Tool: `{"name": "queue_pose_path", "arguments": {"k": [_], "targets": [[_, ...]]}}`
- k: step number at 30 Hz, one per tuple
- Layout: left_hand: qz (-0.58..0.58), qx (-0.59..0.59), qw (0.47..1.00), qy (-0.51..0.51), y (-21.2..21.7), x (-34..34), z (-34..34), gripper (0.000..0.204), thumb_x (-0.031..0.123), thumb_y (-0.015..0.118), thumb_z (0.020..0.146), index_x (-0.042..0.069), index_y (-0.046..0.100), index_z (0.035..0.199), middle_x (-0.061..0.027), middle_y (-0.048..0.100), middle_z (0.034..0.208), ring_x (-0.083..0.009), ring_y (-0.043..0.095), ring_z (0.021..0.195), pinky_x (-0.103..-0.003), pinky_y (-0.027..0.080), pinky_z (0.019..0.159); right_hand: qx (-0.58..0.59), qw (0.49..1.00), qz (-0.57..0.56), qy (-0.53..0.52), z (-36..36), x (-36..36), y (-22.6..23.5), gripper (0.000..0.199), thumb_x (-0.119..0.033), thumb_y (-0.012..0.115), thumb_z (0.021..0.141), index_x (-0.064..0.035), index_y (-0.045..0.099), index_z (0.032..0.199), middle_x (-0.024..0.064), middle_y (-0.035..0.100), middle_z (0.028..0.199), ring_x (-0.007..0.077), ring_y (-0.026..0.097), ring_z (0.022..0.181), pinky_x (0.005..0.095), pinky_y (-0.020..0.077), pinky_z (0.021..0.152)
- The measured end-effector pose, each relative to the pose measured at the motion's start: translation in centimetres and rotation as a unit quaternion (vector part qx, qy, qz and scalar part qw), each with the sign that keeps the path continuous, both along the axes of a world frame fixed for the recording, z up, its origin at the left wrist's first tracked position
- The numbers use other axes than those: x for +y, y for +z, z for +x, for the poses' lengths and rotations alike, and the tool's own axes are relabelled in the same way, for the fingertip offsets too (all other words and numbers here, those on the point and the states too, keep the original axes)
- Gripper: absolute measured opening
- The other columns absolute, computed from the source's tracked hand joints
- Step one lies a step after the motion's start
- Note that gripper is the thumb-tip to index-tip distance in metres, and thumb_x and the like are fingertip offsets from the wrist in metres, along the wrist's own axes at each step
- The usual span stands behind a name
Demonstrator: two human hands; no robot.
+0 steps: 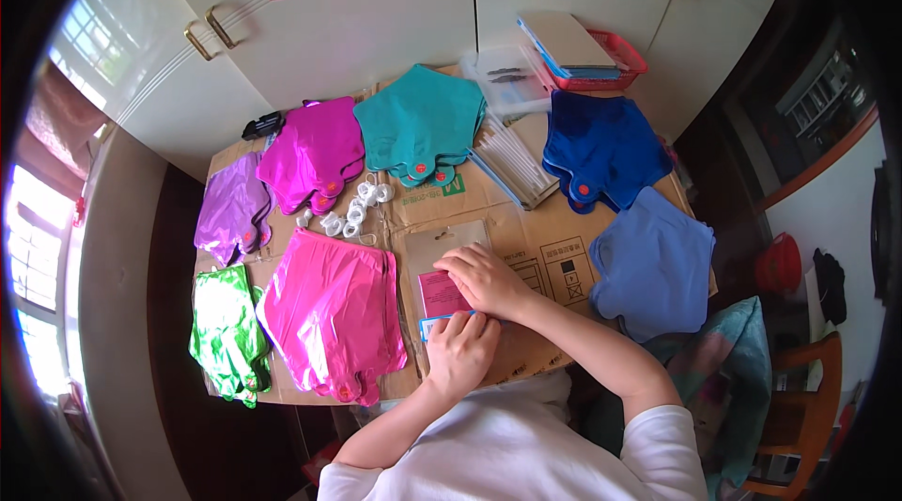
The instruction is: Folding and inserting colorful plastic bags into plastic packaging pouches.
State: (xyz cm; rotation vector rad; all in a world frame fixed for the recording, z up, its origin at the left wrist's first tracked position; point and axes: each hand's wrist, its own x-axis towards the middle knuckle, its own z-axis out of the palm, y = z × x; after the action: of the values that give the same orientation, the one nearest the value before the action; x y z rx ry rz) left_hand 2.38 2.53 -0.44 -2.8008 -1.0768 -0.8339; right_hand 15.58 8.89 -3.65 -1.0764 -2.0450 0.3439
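Observation:
In front of me a clear plastic packet (448, 240) with a hang hole at its top lies on the cardboard. Inside or under it shows a flat pink piece (438, 294), with a blue and white strip (427, 324) along the lower edge. My left hand (462, 348) is closed at that lower edge, its fingers curled on the strip. Across the pink piece lies my right hand (484, 280), fingers stretched to the left and resting on the packet. Beside my left hand is a stack of shiny pink foil balloons (331, 313), laid flat.
More flat foil balloon stacks ring the cardboard: green (225, 327), purple (228, 205), magenta (315, 154), teal (420, 121), dark blue (601, 144), light blue (651, 262). White ribbon rolls (355, 212), white sticks (512, 158) and a red basket (625, 60) stand farther back. A wooden chair (808, 407) is at right.

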Motion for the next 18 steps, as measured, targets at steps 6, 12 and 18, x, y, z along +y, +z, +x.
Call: {"name": "queue_pose_path", "arguments": {"k": [6,12,18], "targets": [[0.011,0.002,1.0,0.006,-0.1,-0.3,0.2,0.007,0.012,0.061,0.067,0.013,0.054,0.069,0.0009,0.05,0.071,-0.015,0.052,0.067,-0.031,0.04,0.058,0.01,1.0,-0.012,0.001,0.1,-0.1,0.2,0.022,-0.006,0.055,0.083,-0.0021,0.057,0.104,0.0111,0.057,0.101,0.03,0.054,0.095,0.0398,0.0438,0.086],[-0.016,0.008,1.0,-0.017,0.3,-0.7,-0.9,0.009,0.012,0.065,0.07,0.012,0.058,0.076,0.0007,0.054,0.074,-0.0171,0.055,0.07,-0.031,0.042,0.061,-0.035,0.999,0.005,-0.005,0.0,-0.3,0.4,0.02,-0.006,0.056,0.081,-0.0038,0.057,0.102,0.0086,0.057,0.101,0.0279,0.054,0.094,0.039,0.0441,0.086],[-0.132,-0.021,0.99,-0.042,-0.4,-2.4,-0.7,0.017,0.01,0.067,0.075,0.007,0.062,0.091,-0.0056,0.056,0.088,-0.0242,0.055,0.082,-0.035,0.045,0.068,-0.079,0.997,0.016,-0.019,-0.1,-0.7,0.6,0.023,-0.007,0.058,0.08,-0.0058,0.057,0.103,0.0064,0.055,0.102,0.0253,0.053,0.095,0.0374,0.0443,0.085]]}}
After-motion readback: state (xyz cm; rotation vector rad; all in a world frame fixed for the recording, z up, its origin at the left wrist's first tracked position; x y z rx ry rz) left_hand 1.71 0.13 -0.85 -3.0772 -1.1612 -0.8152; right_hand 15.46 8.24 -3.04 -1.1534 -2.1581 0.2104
